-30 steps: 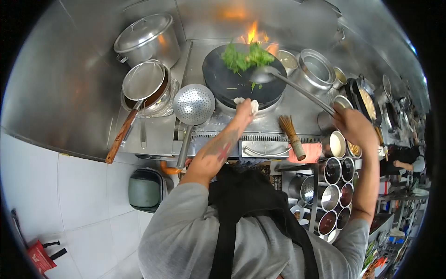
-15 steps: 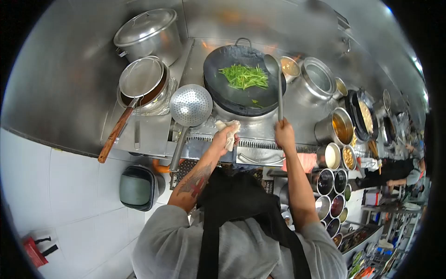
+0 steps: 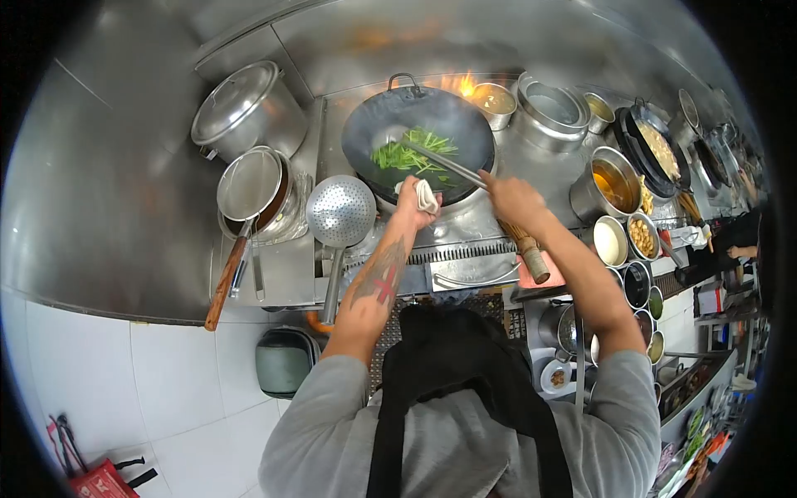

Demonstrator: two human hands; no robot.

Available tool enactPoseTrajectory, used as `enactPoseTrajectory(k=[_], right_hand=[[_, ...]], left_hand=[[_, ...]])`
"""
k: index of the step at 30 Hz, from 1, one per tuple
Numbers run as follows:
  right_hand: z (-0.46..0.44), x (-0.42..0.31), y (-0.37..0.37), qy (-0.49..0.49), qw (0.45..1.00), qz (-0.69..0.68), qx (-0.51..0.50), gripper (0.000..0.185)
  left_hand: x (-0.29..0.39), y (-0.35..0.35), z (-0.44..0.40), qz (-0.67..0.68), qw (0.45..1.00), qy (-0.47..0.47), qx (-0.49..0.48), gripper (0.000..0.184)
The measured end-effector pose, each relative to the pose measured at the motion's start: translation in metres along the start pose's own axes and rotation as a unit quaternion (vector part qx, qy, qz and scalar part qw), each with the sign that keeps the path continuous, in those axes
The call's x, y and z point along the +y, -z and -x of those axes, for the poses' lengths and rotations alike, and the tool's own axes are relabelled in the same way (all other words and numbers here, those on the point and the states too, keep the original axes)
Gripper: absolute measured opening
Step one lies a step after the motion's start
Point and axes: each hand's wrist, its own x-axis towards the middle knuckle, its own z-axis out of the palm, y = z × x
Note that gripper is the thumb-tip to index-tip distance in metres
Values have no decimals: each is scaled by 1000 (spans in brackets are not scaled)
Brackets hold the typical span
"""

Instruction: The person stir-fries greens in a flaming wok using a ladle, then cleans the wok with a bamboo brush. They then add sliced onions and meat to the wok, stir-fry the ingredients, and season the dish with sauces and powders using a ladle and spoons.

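Note:
A black wok sits on the burner with chopped green vegetable stalks in it and haze above them. My left hand is closed around a folded pale cloth, at the wok's near rim. The cloth hides whether the fingers touch the metal. My right hand grips the long handle of a ladle, which slants left across the wok. Its head is blurred among the greens. Just below my right hand a bamboo wok brush lies on the stove's front edge.
Flames rise behind the wok beside a small metal pot. A perforated strainer and a wooden-handled sieve lie to the left, near a lidded stockpot. Ingredient containers line the right. Another person stands far right.
My left hand has moved up to the wok's near rim with the cloth. The ladle has swung from the wok's right side into the greens. Flames now show behind the wok.

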Motion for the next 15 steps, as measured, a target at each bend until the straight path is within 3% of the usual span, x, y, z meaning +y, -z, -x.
enactPoseTrajectory(k=[2, 3, 6, 8, 10, 12, 15], right_hand=[[39, 5, 27, 3, 999, 40, -15, 43], [52, 6, 39, 0, 999, 52, -13, 44], [78, 9, 59, -7, 996, 85, -19, 43], [98, 11, 92, -1, 995, 96, -9, 41], [134, 19, 150, 10, 999, 46, -19, 39], [168, 16, 196, -14, 998, -17, -59, 35], [160, -4, 180, -9, 997, 22, -75, 32]], left_hand=[[2, -1, -16, -56, 998, -13, 29, 33], [0, 3, -26, -47, 999, -5, -16, 25], [-2, 34, -102, -21, 998, -52, -1, 22], [-6, 23, -48, -41, 998, -50, 24, 22], [-15, 29, -18, -32, 997, -32, -56, 21], [-46, 7, 66, -18, 998, -65, 3, 20], [-32, -21, 97, 14, 998, -49, -19, 17]])
